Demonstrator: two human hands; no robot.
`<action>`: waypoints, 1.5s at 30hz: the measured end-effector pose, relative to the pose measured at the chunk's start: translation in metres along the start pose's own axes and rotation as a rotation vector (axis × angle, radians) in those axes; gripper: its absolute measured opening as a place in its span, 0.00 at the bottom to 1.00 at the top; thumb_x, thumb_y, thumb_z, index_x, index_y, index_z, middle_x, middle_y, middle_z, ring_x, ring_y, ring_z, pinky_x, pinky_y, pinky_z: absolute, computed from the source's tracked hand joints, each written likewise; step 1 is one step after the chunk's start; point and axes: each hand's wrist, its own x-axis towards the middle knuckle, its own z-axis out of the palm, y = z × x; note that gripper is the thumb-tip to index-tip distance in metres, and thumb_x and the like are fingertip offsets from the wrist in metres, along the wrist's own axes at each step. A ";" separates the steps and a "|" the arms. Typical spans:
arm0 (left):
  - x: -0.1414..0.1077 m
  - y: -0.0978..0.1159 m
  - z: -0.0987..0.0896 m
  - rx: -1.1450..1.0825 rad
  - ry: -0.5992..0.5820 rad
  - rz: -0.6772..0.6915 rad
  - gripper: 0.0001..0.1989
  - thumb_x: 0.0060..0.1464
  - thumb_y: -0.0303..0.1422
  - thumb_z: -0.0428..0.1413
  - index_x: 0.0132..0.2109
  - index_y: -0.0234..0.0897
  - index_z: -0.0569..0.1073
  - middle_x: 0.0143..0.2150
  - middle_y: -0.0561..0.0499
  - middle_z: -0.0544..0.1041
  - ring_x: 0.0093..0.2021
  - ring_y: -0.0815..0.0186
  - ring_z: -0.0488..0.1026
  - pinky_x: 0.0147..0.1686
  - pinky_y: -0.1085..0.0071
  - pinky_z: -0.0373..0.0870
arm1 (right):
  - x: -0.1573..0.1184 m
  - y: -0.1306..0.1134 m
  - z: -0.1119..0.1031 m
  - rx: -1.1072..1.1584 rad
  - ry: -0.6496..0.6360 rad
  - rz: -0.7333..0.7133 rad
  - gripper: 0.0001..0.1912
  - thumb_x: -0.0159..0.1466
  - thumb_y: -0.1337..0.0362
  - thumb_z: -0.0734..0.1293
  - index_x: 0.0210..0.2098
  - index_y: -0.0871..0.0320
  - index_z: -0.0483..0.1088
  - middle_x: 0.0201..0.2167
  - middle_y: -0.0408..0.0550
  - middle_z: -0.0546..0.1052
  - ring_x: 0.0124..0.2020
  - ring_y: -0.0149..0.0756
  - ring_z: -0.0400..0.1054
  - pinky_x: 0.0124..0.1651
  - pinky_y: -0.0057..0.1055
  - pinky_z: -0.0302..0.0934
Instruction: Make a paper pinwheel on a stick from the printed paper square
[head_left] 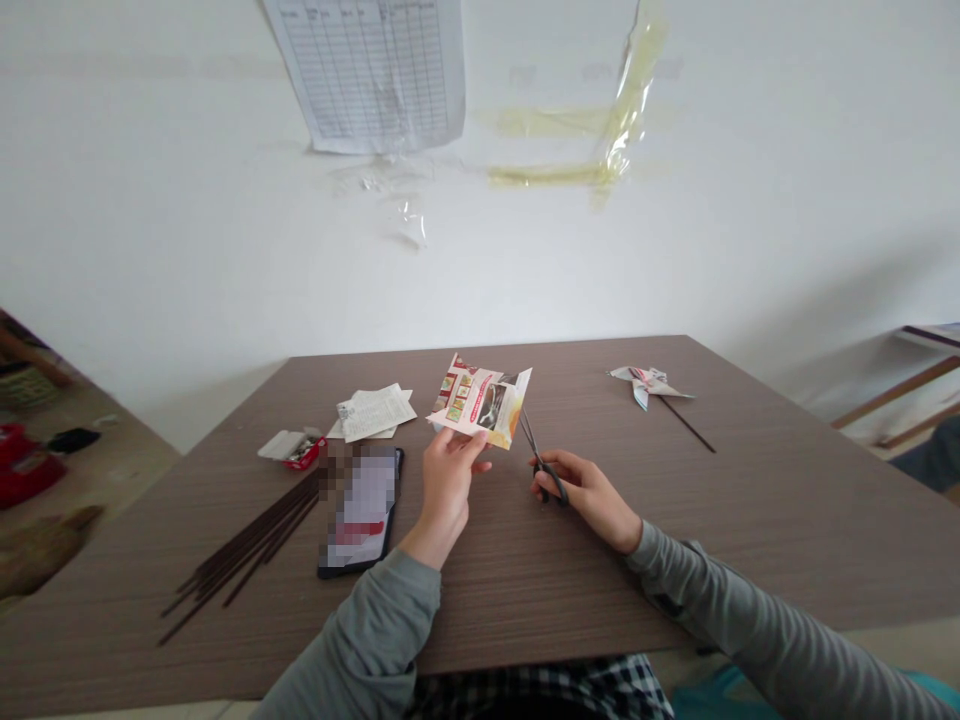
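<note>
Between the thumb and fingers of my left hand (pixel 450 480) is a printed paper piece (pixel 480 402) with pointed corners, raised above the table. My right hand (pixel 589 492) is closed around the dark handles of a pair of scissors (pixel 529 432). The scissors' blades point up and away, close to the paper's right edge; whether they touch it I cannot tell. A paper pinwheel (pixel 648 384) on a thin dark stick (pixel 688 426) lies at the back right of the table.
On the brown table (pixel 750 540), left of my hands, lie a phone (pixel 364 515), several dark sticks (pixel 251 540), a small red and white box (pixel 298 450) and some paper sheets (pixel 375 412). A white wall (pixel 225 220) rises behind the table.
</note>
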 end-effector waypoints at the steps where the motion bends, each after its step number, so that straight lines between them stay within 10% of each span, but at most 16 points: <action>1: 0.000 0.000 0.000 -0.001 0.001 0.002 0.23 0.49 0.37 0.86 0.49 0.38 0.90 0.45 0.45 0.95 0.44 0.54 0.94 0.30 0.73 0.82 | 0.000 0.000 0.000 -0.004 0.003 -0.005 0.34 0.63 0.31 0.92 0.52 0.50 0.91 0.36 0.49 0.93 0.38 0.49 0.86 0.47 0.44 0.81; 45: -0.005 0.003 0.007 -0.080 -0.010 -0.018 0.19 0.47 0.29 0.83 0.45 0.39 0.90 0.41 0.46 0.95 0.39 0.56 0.92 0.28 0.74 0.79 | -0.001 0.009 0.003 -0.019 -0.168 0.065 0.50 0.61 0.22 0.91 0.64 0.56 0.92 0.42 0.51 0.94 0.42 0.48 0.88 0.56 0.47 0.85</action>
